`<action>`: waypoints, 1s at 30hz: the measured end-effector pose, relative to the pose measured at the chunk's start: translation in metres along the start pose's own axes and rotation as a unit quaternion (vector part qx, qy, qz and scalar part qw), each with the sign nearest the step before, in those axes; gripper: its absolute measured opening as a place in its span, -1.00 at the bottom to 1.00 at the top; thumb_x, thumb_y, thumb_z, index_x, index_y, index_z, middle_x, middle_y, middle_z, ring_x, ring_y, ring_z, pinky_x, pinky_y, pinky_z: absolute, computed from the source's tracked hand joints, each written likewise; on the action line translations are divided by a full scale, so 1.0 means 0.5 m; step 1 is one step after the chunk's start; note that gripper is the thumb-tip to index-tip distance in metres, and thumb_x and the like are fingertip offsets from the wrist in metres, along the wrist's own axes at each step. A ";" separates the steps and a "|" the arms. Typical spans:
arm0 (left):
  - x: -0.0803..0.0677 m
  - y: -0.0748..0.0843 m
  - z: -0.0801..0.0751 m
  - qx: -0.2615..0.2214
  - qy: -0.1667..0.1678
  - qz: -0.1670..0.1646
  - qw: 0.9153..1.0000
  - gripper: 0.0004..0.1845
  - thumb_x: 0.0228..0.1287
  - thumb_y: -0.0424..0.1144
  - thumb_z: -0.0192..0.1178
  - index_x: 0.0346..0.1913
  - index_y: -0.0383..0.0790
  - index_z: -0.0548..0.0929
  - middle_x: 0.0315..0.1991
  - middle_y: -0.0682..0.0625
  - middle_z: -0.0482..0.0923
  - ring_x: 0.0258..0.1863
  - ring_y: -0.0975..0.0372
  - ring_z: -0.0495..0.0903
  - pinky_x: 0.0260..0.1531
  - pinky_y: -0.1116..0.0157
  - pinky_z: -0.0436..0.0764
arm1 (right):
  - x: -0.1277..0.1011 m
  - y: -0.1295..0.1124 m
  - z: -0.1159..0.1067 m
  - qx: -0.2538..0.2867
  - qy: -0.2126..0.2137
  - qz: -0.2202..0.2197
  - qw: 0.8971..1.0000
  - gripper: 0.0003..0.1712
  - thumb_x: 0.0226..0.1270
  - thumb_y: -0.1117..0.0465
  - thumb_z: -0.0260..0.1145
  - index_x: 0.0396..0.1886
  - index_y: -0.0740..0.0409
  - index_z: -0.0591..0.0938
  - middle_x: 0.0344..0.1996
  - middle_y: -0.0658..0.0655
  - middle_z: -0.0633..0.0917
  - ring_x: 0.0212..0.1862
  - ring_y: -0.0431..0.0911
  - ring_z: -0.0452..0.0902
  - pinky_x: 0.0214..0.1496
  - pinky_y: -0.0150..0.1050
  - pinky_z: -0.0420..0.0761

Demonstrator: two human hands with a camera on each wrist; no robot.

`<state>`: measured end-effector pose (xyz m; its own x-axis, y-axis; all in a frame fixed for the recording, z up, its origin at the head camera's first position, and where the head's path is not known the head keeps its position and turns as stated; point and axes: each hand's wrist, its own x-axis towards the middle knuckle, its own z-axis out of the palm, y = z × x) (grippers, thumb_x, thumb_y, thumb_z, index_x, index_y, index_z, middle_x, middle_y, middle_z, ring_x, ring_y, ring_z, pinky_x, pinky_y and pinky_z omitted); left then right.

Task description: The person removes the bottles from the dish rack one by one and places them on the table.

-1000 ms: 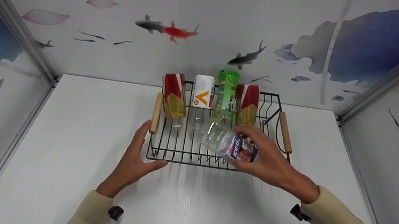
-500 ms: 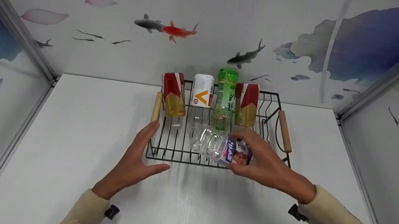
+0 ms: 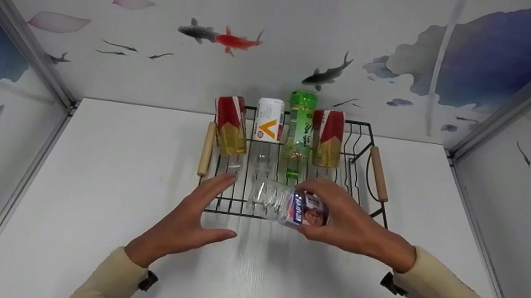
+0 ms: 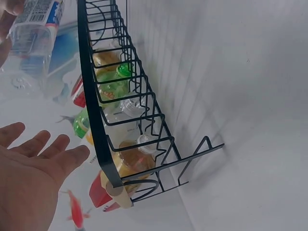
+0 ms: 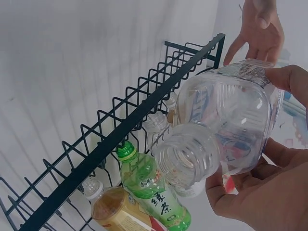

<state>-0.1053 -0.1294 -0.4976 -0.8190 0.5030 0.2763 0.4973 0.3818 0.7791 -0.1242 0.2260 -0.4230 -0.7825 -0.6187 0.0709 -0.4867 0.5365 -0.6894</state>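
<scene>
The right hand (image 3: 347,219) grips a clear bottle (image 3: 283,205), seemingly above the rack (image 5: 125,127); the left hand (image 3: 184,226) is spread nearby.

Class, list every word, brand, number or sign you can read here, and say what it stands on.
"绿茶": on the green bottle.
"V": an orange sign shaped like this, on the white-labelled bottle.
Too small or blurred to read: the held clear bottle's label characters, and the smaller print elsewhere.

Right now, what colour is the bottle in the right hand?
The bottle is clear and colourless, apart from its label; the right wrist view shows it best.
</scene>
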 end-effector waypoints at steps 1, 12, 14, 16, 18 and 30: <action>0.001 0.002 0.001 0.000 -0.006 0.005 1.000 0.12 0.28 -0.11 0.67 0.78 0.02 0.20 0.75 -0.10 0.18 0.73 0.03 0.15 0.55 -0.20 0.42 | 0.000 -0.001 0.001 -0.001 -0.002 -0.002 1.000 -0.23 0.30 0.19 0.64 0.48 0.08 0.57 0.33 0.09 0.60 0.22 0.00 0.52 0.16 -0.02 0.69; 0.021 0.027 -0.002 0.006 -0.059 -0.010 0.998 0.13 0.26 -0.04 0.67 0.78 0.10 0.20 0.75 0.05 0.18 0.73 0.05 0.16 0.59 -0.21 0.36 | 0.000 -0.011 0.010 -0.013 -0.025 -0.003 1.000 -0.28 0.31 0.13 0.62 0.46 0.01 0.61 0.30 -0.01 0.62 0.20 -0.07 0.49 0.14 -0.08 0.68; 0.026 0.031 -0.004 0.004 -0.065 -0.011 0.998 0.12 0.27 -0.02 0.66 0.78 0.05 0.22 0.75 0.03 0.19 0.73 0.03 0.16 0.59 -0.23 0.34 | 0.002 -0.013 0.014 -0.018 -0.030 -0.001 0.999 -0.28 0.31 0.12 0.62 0.45 0.00 0.62 0.27 -0.03 0.63 0.19 -0.08 0.49 0.13 -0.08 0.66; 0.031 0.035 -0.005 0.000 -0.071 -0.015 0.997 0.11 0.27 0.01 0.66 0.77 0.03 0.23 0.74 0.01 0.20 0.73 0.03 0.16 0.60 -0.24 0.33 | 0.005 -0.015 0.017 -0.026 -0.036 0.000 0.999 -0.30 0.30 0.10 0.62 0.43 0.00 0.64 0.23 -0.06 0.64 0.16 -0.10 0.49 0.11 -0.09 0.65; 0.036 0.040 -0.006 -0.003 -0.078 -0.018 0.997 0.10 0.26 0.02 0.66 0.75 -0.01 0.25 0.73 0.00 0.21 0.72 0.02 0.17 0.59 -0.24 0.34 | 0.006 -0.017 0.019 -0.034 -0.040 -0.002 0.999 -0.29 0.29 0.09 0.63 0.42 0.01 0.64 0.22 -0.07 0.65 0.16 -0.11 0.49 0.12 -0.08 0.63; 0.058 0.049 0.006 -0.015 -0.121 -0.009 0.992 0.00 0.24 0.04 0.66 0.65 -0.01 0.36 0.63 -0.03 0.35 0.61 0.13 0.31 0.56 -0.09 0.45 | 0.007 -0.026 0.033 -0.058 -0.060 -0.014 0.996 -0.28 0.25 0.09 0.62 0.42 0.04 0.66 0.24 -0.07 0.68 0.18 -0.14 0.52 0.21 -0.03 0.58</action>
<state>-0.1158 -0.1030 -0.4721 -0.7329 0.6694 0.1211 0.4713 0.3712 0.8000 -0.1141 0.2075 -0.4259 -0.7193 -0.6947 -0.0017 -0.5550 0.5762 -0.5999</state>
